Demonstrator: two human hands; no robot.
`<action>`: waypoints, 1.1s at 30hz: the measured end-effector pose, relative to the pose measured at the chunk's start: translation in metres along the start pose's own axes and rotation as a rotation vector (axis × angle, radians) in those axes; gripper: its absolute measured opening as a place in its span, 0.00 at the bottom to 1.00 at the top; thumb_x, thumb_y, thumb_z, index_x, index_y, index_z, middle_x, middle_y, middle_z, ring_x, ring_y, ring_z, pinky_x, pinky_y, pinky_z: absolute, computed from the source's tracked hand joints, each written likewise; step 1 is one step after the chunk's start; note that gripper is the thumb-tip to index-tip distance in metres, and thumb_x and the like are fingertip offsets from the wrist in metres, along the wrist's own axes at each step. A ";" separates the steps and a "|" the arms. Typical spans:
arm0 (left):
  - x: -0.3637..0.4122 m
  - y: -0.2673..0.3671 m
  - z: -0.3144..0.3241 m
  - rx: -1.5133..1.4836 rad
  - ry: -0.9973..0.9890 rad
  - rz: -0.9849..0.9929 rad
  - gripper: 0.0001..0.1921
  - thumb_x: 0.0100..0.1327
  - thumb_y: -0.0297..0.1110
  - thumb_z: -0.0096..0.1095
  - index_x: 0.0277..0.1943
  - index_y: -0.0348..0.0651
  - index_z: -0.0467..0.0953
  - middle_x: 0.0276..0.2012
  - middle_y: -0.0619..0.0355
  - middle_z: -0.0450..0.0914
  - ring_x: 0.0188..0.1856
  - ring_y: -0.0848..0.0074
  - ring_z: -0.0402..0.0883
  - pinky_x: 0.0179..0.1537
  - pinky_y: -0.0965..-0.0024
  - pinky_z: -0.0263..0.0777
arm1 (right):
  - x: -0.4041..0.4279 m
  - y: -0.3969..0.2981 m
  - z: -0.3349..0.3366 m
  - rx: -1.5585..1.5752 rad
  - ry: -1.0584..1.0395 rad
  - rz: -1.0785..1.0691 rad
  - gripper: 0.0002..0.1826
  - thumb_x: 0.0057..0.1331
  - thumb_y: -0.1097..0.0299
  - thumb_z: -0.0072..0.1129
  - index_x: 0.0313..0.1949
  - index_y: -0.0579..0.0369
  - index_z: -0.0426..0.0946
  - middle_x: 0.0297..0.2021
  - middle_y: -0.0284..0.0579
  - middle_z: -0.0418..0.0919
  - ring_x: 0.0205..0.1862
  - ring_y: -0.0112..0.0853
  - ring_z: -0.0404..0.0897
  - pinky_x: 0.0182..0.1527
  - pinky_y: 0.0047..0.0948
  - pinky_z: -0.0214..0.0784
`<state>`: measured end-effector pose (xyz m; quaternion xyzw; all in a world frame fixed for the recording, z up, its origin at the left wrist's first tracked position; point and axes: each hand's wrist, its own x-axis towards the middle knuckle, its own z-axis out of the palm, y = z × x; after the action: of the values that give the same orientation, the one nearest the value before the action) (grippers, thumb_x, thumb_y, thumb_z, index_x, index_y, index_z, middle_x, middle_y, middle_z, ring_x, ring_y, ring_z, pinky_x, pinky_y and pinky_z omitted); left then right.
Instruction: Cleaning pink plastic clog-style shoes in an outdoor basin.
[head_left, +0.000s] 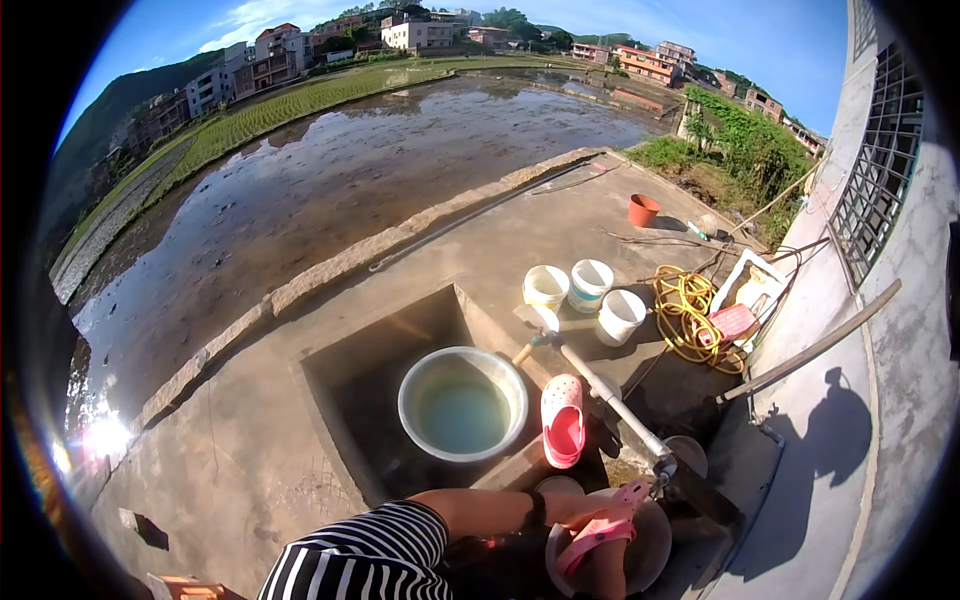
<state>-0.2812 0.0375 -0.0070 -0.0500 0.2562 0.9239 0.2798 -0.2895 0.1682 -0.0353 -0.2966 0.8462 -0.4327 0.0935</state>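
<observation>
Above a round basin (658, 551) at the bottom right, my left hand (574, 510) grips a pink clog (600, 531) near the metal tap (664, 472). My right hand (609, 570) reaches to the same clog from below; its fingers are hidden by the clog. Another pink clog (562, 420), with holes in its upper, rests on the concrete ledge just left of the pipe (615, 405). Left of that ledge, a large metal basin (463, 403) of cloudy bluish water stands in the sunken concrete tank.
Several white buckets (621, 315) stand beyond the tank. A coiled yellow hose (686, 315), a pink basket (729, 324) and a white foam box (750, 281) lie near the wall. A wooden pole (814, 345) leans there. Farther off is a red bucket (643, 211). A low kerb (337, 274) borders the flooded field.
</observation>
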 end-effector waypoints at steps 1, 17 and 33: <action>0.001 0.001 -0.002 -0.001 0.009 0.004 0.23 0.66 0.58 0.57 0.51 0.48 0.74 0.42 0.62 0.80 0.43 0.76 0.80 0.46 0.72 0.75 | 0.004 0.001 0.002 -0.040 0.029 -0.004 0.15 0.66 0.62 0.49 0.45 0.61 0.74 0.41 0.51 0.76 0.44 0.41 0.76 0.47 0.35 0.69; 0.014 0.013 -0.017 0.077 0.114 0.114 0.12 0.70 0.46 0.53 0.42 0.47 0.74 0.35 0.64 0.77 0.37 0.81 0.73 0.42 0.73 0.70 | 0.044 0.004 0.015 -0.346 0.017 -0.058 0.14 0.68 0.63 0.45 0.46 0.60 0.72 0.42 0.49 0.74 0.45 0.39 0.74 0.47 0.32 0.68; -0.018 0.026 0.030 0.074 0.399 0.189 0.17 0.71 0.50 0.51 0.46 0.44 0.76 0.39 0.60 0.81 0.39 0.76 0.76 0.43 0.69 0.72 | 0.044 0.011 0.018 -0.402 -0.014 -0.052 0.13 0.70 0.64 0.41 0.46 0.58 0.71 0.43 0.48 0.72 0.46 0.37 0.72 0.48 0.30 0.66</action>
<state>-0.2790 0.0251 0.0346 -0.1972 0.3438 0.9078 0.1376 -0.3221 0.1360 -0.0506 -0.3339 0.9070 -0.2554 0.0272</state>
